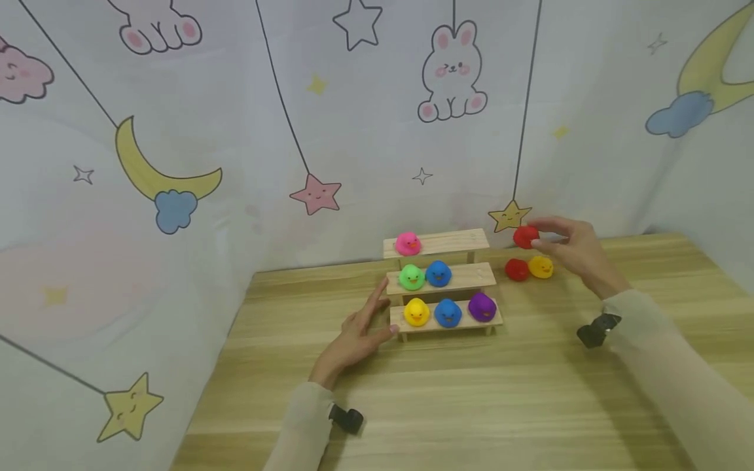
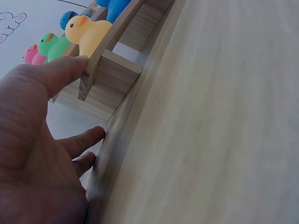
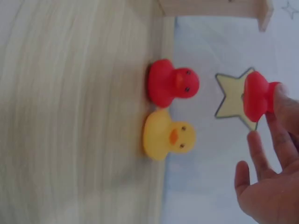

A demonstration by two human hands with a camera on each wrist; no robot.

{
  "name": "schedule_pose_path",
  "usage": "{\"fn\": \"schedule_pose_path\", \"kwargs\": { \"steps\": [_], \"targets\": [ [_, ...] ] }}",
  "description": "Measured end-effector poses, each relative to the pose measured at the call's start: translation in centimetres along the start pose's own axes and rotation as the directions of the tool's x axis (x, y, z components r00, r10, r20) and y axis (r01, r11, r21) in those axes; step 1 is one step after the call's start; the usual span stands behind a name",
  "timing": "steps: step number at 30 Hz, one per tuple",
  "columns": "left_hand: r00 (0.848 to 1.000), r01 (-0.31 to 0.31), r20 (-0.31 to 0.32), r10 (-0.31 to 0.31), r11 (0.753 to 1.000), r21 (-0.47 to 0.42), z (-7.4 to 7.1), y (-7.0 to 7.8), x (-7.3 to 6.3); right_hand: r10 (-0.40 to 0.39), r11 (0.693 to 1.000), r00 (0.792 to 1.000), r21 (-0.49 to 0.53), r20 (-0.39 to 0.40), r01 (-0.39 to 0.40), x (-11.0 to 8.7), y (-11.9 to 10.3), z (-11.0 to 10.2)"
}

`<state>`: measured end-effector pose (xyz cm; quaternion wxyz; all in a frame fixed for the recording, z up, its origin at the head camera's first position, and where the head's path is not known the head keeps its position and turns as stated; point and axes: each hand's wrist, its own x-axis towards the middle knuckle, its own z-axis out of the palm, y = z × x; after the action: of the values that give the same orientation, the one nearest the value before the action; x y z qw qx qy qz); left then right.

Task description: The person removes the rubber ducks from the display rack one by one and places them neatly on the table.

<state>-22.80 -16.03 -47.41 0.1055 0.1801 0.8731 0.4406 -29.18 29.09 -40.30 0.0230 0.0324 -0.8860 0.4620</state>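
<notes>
A red rubber duck (image 1: 525, 237) is pinched by the thumb and fingers of my right hand (image 1: 574, 252), held above the table. Below it, a second red duck (image 3: 164, 84) and a yellow duck (image 3: 163, 135) sit side by side on the table. My left hand (image 1: 353, 339) rests at the left end of a three-tier wooden stand (image 1: 436, 284), its thumb touching the lowest step in the left wrist view. A pink duck (image 1: 408, 244) sits on the top step. The middle step bears a green duck (image 1: 412, 277) and a blue duck (image 1: 438, 273). Yellow (image 1: 416, 313), blue and purple ducks (image 1: 482, 307) line the bottom step.
The wood-grain table (image 1: 436, 405) meets a white cloth backdrop (image 1: 377, 131) printed with stars, moons and rabbits just behind the stand. Another stretch of cloth rises along the table's left side. A black wrist camera (image 1: 347, 418) is strapped on each sleeve.
</notes>
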Motion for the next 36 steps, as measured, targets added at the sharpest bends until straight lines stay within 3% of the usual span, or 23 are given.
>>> {"fn": "schedule_pose_path", "kwargs": {
  "steps": [13,18,27,36],
  "targets": [
    [1.000,0.022,0.008,-0.021,0.999,-0.030,0.2,0.0,-0.1,0.077,0.997,0.994,0.033,-0.077,-0.075,-0.5,4.8,-2.2],
    [1.000,0.020,0.006,-0.020,1.000,-0.014,0.0,0.1,-0.1,0.073,0.994,0.993,0.085,-0.098,-0.065,-0.9,6.6,-2.5],
    [1.000,0.006,0.001,-0.006,1.000,-0.003,-0.2,0.1,-0.1,0.149,0.989,0.989,0.011,-0.008,-0.149,-1.5,7.7,-2.0],
    [1.000,0.023,0.008,-0.023,1.000,-0.020,0.1,0.2,0.0,0.199,0.979,0.980,0.046,0.019,-0.200,-1.7,7.7,-2.3]
  ]
}}
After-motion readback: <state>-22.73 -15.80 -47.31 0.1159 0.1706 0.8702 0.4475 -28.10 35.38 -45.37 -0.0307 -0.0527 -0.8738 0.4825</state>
